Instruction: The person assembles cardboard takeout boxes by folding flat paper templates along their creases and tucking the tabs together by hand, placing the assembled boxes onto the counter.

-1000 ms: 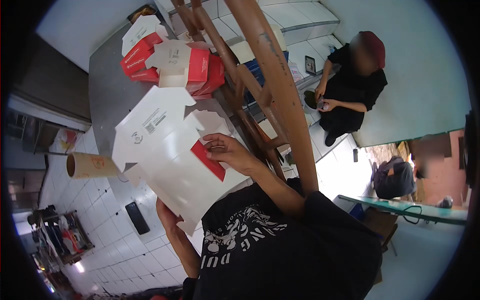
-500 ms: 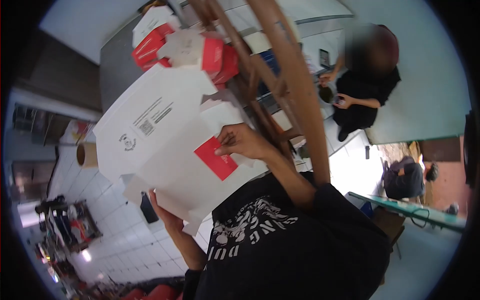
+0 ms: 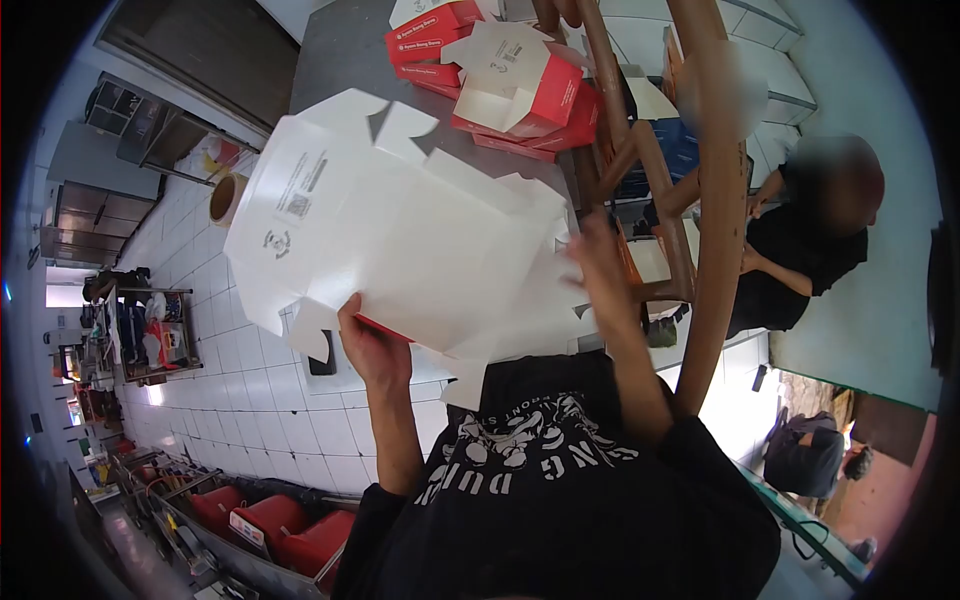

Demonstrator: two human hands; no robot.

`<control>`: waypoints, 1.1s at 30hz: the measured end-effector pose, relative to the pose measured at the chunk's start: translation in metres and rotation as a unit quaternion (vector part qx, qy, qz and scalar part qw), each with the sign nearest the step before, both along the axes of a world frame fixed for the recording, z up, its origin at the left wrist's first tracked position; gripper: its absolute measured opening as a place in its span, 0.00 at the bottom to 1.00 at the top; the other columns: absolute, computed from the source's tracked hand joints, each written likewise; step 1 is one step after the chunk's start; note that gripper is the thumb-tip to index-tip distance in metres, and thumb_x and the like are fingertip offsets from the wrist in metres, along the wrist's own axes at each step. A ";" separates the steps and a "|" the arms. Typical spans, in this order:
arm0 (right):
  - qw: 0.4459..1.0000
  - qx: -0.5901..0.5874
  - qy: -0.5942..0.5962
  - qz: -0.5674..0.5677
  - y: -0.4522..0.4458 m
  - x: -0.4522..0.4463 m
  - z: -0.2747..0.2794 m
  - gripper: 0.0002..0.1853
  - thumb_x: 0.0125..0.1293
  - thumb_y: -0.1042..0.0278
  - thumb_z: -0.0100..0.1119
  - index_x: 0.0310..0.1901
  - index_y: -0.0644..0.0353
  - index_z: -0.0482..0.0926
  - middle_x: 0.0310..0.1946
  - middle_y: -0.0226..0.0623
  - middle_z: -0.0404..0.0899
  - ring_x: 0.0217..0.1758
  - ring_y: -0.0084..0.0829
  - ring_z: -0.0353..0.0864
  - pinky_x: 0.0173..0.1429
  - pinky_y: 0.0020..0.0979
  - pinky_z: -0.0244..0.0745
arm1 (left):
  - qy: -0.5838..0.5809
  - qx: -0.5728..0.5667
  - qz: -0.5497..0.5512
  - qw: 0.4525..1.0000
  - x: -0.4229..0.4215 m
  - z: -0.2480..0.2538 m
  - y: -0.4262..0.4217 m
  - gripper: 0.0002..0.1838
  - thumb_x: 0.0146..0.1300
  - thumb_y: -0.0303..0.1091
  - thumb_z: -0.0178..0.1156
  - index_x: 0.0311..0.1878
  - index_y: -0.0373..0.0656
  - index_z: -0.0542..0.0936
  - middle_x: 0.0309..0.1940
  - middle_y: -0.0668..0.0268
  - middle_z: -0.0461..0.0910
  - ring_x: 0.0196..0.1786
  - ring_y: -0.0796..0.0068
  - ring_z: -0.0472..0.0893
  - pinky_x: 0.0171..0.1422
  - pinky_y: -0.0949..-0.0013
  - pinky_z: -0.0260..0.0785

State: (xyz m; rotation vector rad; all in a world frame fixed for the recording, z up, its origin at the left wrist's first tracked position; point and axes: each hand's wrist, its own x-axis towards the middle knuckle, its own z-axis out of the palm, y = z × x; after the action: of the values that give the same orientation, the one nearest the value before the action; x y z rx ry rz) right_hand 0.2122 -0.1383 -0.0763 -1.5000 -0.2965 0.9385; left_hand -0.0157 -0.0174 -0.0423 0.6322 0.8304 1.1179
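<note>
A large white cardboard box blank [image 3: 420, 240] is spread out in front of my chest, with black print and a QR code at its left end. Its flaps stand out unfolded around the edges. My left hand [image 3: 376, 350] grips the near edge, thumb on top and fingers underneath, where a strip of the red outer side shows. At the blank's right end, my right hand [image 3: 603, 268] is smeared by motion; whether it touches the cardboard I cannot tell.
Partly folded red and white boxes [image 3: 520, 85] are piled on the grey table [image 3: 345, 60]. A brown wooden chair frame [image 3: 722, 200] rises close on my right. Beyond it is another person [image 3: 815, 230]. A cardboard roll [image 3: 226, 200] lies left; red containers [image 3: 275, 525] line the lower left.
My right hand has let go of the red printed flap and moved right. The blank now lies flatter, its inside facing up. My view has shifted, bringing the box pile further right.
</note>
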 end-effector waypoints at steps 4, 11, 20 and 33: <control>0.956 0.044 0.197 0.211 -0.004 -0.051 -0.018 0.28 0.67 0.66 0.53 0.66 0.62 0.57 0.51 0.45 0.74 0.46 0.32 0.79 0.46 0.34 0.80 | 0.008 0.006 0.021 1.000 0.013 0.013 -0.008 0.18 0.66 0.39 0.44 0.52 0.37 0.71 0.43 0.62 0.77 0.49 0.69 0.77 0.53 0.64 0.69; 0.979 0.036 -0.019 0.202 0.008 -0.044 0.019 0.22 0.66 0.70 0.53 0.59 0.71 0.64 0.36 0.46 0.81 0.30 0.27 0.82 0.33 0.26 0.81 | 0.090 0.073 -0.014 0.993 0.014 -0.004 -0.023 0.18 0.65 0.35 0.48 0.56 0.37 0.70 0.49 0.63 0.75 0.54 0.71 0.74 0.59 0.66 0.65; 0.983 0.071 -0.156 0.066 0.037 -0.038 0.002 0.33 0.57 0.62 0.67 0.57 0.71 0.62 0.44 0.46 0.78 0.47 0.31 0.79 0.49 0.28 0.75 | 0.084 0.097 -0.023 0.991 0.007 -0.003 -0.040 0.19 0.65 0.37 0.46 0.54 0.35 0.71 0.46 0.60 0.77 0.51 0.69 0.77 0.55 0.65 0.69; 0.997 0.025 0.057 -0.054 0.036 -0.039 -0.033 0.23 0.68 0.59 0.53 0.61 0.57 0.65 0.32 0.28 0.76 0.37 0.22 0.77 0.43 0.27 0.72 | 0.010 0.110 0.039 0.993 -0.025 0.015 -0.028 0.20 0.68 0.43 0.41 0.48 0.36 0.75 0.43 0.61 0.79 0.49 0.70 0.78 0.54 0.67 0.69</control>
State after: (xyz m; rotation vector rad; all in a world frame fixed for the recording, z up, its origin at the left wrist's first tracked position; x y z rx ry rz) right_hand 0.1736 -0.1025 -0.1098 -1.3962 -0.1530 0.9200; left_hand -0.0410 -0.0459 -0.0270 0.8010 0.7593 1.2870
